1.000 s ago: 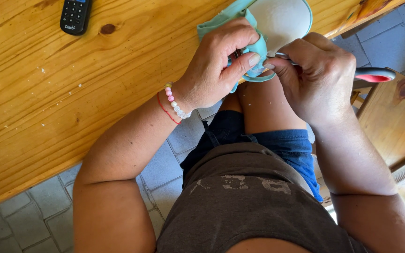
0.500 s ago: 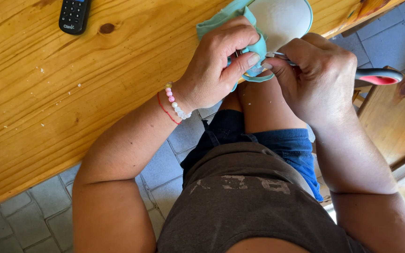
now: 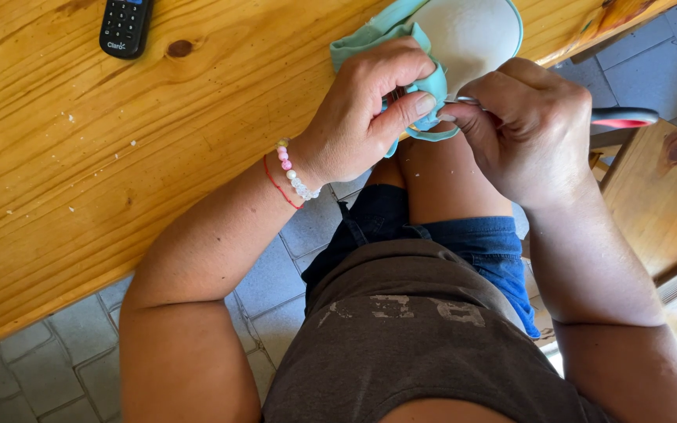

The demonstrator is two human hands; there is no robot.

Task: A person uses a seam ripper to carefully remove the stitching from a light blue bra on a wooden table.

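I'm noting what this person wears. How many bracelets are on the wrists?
2, both on the left wrist: a pink-and-white bead bracelet and a thin red cord beside it. The right wrist looks bare.

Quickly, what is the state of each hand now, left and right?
Left hand: closed, pinching the teal fabric piece.
Right hand: closed on a thin metal tool; which kind cannot be told.

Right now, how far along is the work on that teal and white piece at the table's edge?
Cutting is under way. The left hand pinches the teal fabric folded at the rim of the white padded piece, which lies partly on the wooden table. The right hand works scissors, red handle out right, tip at the pinch. Teal trim edges the rim; how much is left is hidden.
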